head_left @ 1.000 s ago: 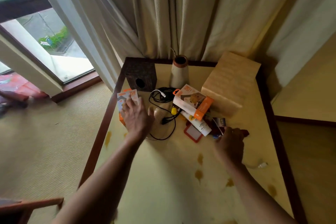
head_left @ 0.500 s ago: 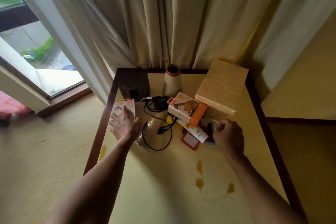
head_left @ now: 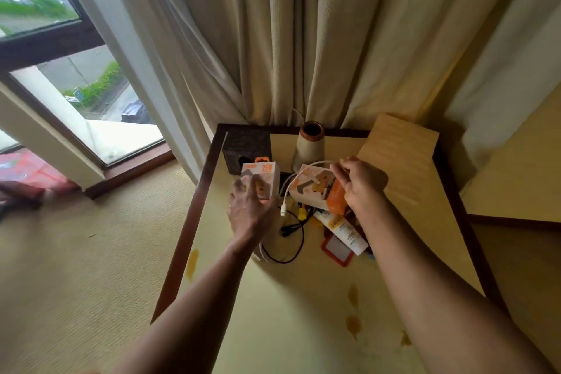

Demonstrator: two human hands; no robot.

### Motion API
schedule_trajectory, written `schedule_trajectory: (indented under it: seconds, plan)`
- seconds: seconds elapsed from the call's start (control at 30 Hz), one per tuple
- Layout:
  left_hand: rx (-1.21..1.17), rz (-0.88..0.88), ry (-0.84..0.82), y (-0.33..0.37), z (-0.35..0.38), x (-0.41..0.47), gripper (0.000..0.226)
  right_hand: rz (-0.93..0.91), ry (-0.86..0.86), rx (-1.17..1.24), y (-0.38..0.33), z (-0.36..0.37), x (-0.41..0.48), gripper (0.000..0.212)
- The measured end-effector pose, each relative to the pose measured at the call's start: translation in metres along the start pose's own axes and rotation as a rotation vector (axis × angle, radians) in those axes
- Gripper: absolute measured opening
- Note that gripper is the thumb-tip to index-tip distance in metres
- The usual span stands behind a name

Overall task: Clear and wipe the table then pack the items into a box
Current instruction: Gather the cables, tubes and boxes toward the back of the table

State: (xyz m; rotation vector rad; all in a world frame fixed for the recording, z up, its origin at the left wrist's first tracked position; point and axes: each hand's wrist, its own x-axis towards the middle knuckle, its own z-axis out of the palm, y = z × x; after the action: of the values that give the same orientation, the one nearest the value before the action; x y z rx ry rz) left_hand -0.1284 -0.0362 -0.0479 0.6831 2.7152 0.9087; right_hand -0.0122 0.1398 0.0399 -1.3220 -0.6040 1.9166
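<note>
White cable droops from right hand; left hand grips carton

This is a lived-in room, either a home or a hotel bedroom. Full-length cream pleated curtains hang beside a tall dark-framed window overlooking a street. Beige woven carpet covers the floor. A tan ceramic vase stands on a yellow worktop with dark wood edging.

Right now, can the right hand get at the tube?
Probably yes: the tube lies mostly uncovered just beneath the right hand, though that hand pinches a white cable and would need to drop it first.
</note>
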Motion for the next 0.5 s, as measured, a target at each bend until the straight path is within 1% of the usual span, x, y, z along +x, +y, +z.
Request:
schedule_trajectory:
  seconds: [0.07, 0.1, 0.13, 0.17, 0.2, 0.23, 0.27, 0.3, 0.37, 0.43, 0.5]
  plan:
    - [0.010, 0.024, -0.031, 0.001, 0.001, -0.001, 0.063, -0.046, 0.014, -0.016, 0.013, 0.007, 0.004, 0.009]
    - [0.007, 0.031, -0.047, 0.000, 0.001, -0.001, 0.057, -0.071, 0.040, -0.008, 0.021, 0.010, 0.007, 0.007]
    - [0.005, 0.039, -0.064, -0.001, 0.002, -0.001, 0.049, -0.117, 0.080, -0.053, 0.029, 0.011, 0.010, 0.007]
    - [0.006, 0.043, -0.081, -0.002, 0.002, 0.000, 0.041, -0.206, 0.121, -0.170, 0.037, 0.012, 0.016, 0.008]
    - [0.010, 0.041, -0.097, -0.003, 0.003, 0.001, 0.035, -0.323, 0.158, -0.375, 0.044, 0.010, 0.023, 0.006]
    - [0.019, 0.038, -0.112, -0.004, 0.002, 0.003, 0.032, -0.442, 0.159, -0.594, 0.050, 0.008, 0.028, 0.007]
    - [0.033, 0.034, -0.130, -0.005, 0.002, 0.005, 0.032, -0.539, 0.155, -0.818, 0.052, 0.005, 0.030, 0.015]
    - [0.052, 0.033, -0.154, -0.006, 0.001, 0.008, 0.035, -0.594, 0.130, -1.003, 0.052, 0.003, 0.033, 0.022]
    - [0.086, 0.026, -0.227, -0.007, -0.002, 0.011, 0.046, -0.665, 0.098, -1.297, 0.047, 0.000, 0.038, 0.024]
    - [0.105, 0.025, -0.299, -0.006, -0.005, 0.013, 0.056, -0.758, 0.107, -1.532, 0.040, 0.002, 0.040, 0.021]
    - [0.123, 0.048, -0.335, -0.005, -0.005, 0.015, 0.058, -0.847, 0.061, -1.681, 0.036, 0.006, 0.037, 0.017]
